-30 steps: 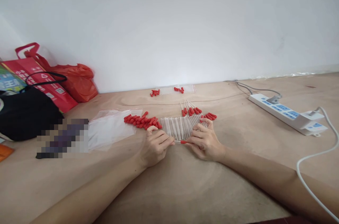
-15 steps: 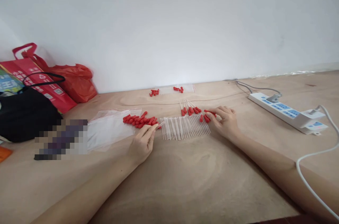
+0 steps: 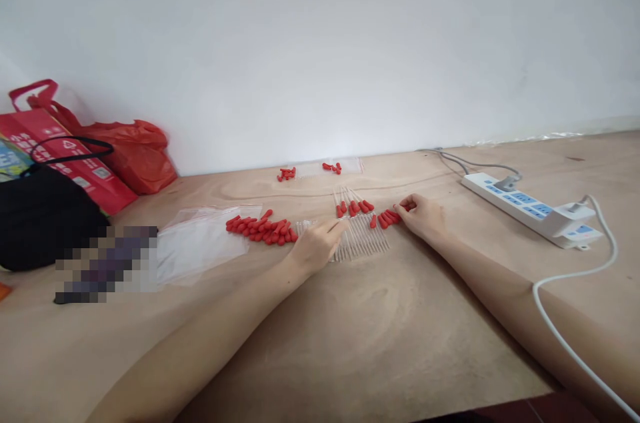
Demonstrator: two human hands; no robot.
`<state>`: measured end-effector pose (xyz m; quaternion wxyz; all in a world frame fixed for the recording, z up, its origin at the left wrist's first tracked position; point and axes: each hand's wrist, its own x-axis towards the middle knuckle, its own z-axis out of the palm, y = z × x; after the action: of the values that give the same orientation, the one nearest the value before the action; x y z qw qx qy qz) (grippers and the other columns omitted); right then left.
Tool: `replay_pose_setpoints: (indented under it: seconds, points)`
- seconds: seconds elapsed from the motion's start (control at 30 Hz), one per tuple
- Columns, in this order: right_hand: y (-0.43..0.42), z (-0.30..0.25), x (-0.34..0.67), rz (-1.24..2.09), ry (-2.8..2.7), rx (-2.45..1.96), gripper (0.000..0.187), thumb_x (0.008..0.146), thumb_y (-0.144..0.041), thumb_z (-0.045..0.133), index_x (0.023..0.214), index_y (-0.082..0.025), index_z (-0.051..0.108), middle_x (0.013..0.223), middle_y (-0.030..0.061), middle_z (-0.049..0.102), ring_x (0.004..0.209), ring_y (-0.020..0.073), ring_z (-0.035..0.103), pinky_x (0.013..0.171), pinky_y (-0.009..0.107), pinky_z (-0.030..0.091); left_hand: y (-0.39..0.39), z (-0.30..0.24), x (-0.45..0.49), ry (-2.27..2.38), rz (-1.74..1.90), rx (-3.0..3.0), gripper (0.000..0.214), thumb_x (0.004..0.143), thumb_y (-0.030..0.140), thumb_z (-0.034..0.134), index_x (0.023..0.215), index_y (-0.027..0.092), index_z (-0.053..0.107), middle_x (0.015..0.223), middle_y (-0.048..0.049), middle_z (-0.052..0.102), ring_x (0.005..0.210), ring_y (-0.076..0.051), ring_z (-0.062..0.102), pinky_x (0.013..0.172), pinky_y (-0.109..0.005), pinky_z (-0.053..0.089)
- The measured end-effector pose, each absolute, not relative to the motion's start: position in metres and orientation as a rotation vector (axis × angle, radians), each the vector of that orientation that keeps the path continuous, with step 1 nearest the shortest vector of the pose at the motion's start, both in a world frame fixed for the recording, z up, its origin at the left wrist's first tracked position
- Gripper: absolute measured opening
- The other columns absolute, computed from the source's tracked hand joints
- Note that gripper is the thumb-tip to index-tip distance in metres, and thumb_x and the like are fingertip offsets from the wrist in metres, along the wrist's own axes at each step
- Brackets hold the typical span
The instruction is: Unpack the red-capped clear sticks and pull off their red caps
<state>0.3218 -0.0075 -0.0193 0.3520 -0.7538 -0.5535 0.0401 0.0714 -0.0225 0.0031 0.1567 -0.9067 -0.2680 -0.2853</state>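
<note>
My left hand (image 3: 316,246) is closed in a pinch over the row of clear dropper tubes (image 3: 365,239), covering part of it; the thin clear tube between its fingertips is mostly hidden. At the row's right end, my right hand (image 3: 423,215) pinches a red rubber dropper bulb (image 3: 396,207). Just left of those fingers lie several loose red bulbs (image 3: 386,219). Behind the row are several droppers fitted with red bulbs (image 3: 354,208), their tubes pointing away from me. A larger heap of red bulbs (image 3: 263,229) lies left of my left hand.
Clear zip bags (image 3: 200,243) lie flat at the left, near a black bag (image 3: 45,216) and red bags (image 3: 135,156). By the wall is another clear bag (image 3: 307,169) with red bulbs around it. A white power strip (image 3: 525,206) with a white cable (image 3: 543,303) sits at right.
My left hand has moved right with the clear tube, from beside the bulb heap to over the tube row. My right fingers have drawn back slightly from the loose bulbs, pinching one.
</note>
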Motion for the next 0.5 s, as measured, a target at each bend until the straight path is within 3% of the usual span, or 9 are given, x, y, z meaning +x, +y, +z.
replay_pose_setpoints:
  seconds: [0.17, 0.33, 0.5]
  points:
    - [-0.009, -0.017, 0.319, 0.110, -1.530, -2.010, 0.028, 0.075, -0.042, 0.045, 0.074, -0.025, 0.066, 0.074, 0.0023, 0.067, 0.075, 0.0208, 0.059, 0.076, 0.037, 0.032, -0.027, 0.003, 0.075, -0.802, -0.697, -2.708, 0.016, 0.085, 0.023, 0.042, 0.081, 0.014, 0.055, 0.074, -0.0044, 0.059, 0.068, -0.015, 0.058, 0.061, -0.026, 0.047]
    - [-0.012, -0.016, 0.322, 0.042, -1.581, -2.009, 0.035, 0.078, -0.046, 0.040, 0.079, -0.026, 0.069, 0.081, 0.0064, 0.068, 0.080, 0.0238, 0.058, 0.074, 0.039, 0.032, -0.028, 0.001, 0.074, -0.777, -0.772, -2.822, 0.035, 0.076, 0.047, 0.054, 0.086, 0.014, 0.056, 0.077, -0.0058, 0.061, 0.073, -0.018, 0.058, 0.066, -0.030, 0.048]
    - [-0.010, -0.018, 0.327, 0.107, -1.617, -2.068, 0.036, 0.078, -0.049, 0.040, 0.080, -0.029, 0.069, 0.080, 0.0068, 0.067, 0.083, 0.0267, 0.057, 0.075, 0.042, 0.032, -0.035, 0.000, 0.069, -0.744, -0.890, -2.842, 0.045, 0.071, 0.050, 0.059, 0.095, 0.012, 0.056, 0.085, -0.0082, 0.060, 0.081, -0.021, 0.056, 0.073, -0.034, 0.048]
